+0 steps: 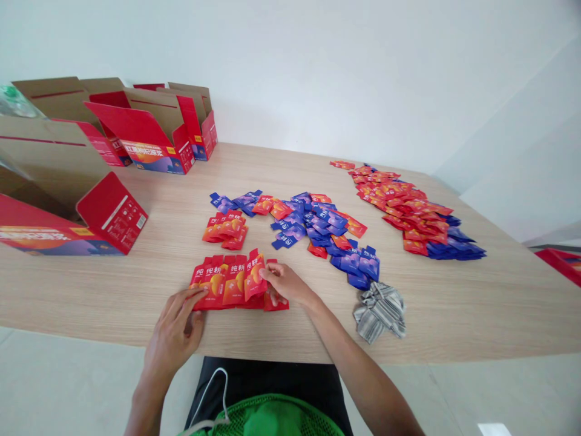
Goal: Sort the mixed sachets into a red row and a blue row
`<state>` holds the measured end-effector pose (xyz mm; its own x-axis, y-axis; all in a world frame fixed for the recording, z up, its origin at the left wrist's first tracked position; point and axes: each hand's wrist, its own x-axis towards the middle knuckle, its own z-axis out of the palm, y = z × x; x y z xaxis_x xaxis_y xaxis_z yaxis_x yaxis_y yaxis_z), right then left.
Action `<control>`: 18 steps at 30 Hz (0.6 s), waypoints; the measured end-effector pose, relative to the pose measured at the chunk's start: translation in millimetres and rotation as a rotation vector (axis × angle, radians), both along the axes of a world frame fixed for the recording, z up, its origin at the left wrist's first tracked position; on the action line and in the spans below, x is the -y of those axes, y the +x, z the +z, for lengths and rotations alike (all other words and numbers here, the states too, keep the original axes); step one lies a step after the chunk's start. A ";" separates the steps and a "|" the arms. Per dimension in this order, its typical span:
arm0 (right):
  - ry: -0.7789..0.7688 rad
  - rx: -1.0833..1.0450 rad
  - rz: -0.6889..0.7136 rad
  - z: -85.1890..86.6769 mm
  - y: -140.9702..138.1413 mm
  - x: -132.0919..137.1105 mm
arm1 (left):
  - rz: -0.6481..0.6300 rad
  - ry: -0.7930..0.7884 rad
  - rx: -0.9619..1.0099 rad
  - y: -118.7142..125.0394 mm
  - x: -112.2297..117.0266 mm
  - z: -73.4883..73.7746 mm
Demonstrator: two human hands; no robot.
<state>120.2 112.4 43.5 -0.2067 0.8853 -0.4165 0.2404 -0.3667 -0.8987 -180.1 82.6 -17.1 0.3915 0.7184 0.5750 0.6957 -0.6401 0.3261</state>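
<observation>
Red packets (pixel 213 284) lie overlapping in a row near the table's (pixel 299 339) front edge, between the two hands. The right hand (pixel 285 283) pinches the side of a top packet (pixel 254 280) toward the row's right end; the left hand (pixel 175 327) rests its fingers on the left end, grasping nothing. Just beyond lies a small red pile (pixel 226 227); a mixed pile (pixel 320 221) sits between the row and a big heap (pixel 399 203) at far right. Cloth (pixel 381 312) lies beside the right forearm, and open boxes (pixel 147 154) stand at left
</observation>
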 end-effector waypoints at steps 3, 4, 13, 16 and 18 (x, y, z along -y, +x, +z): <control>-0.023 0.090 0.020 1.5 -4.3 7.4 | -0.003 -0.001 0.004 -0.4 -0.8 -0.9; -0.024 0.130 0.033 2.3 -4.8 9.1 | -0.002 -0.005 0.006 -0.5 -1.0 -1.5; 0.136 0.706 0.162 10.7 -0.1 11.3 | -0.006 -0.035 0.016 -1.3 -0.8 -3.4; 0.150 0.819 0.228 16.1 1.3 9.1 | -0.003 -0.039 0.019 -1.1 -1.0 -3.2; 0.147 0.850 0.264 19.7 2.3 7.6 | 0.002 -0.041 0.020 -1.0 -1.0 -3.2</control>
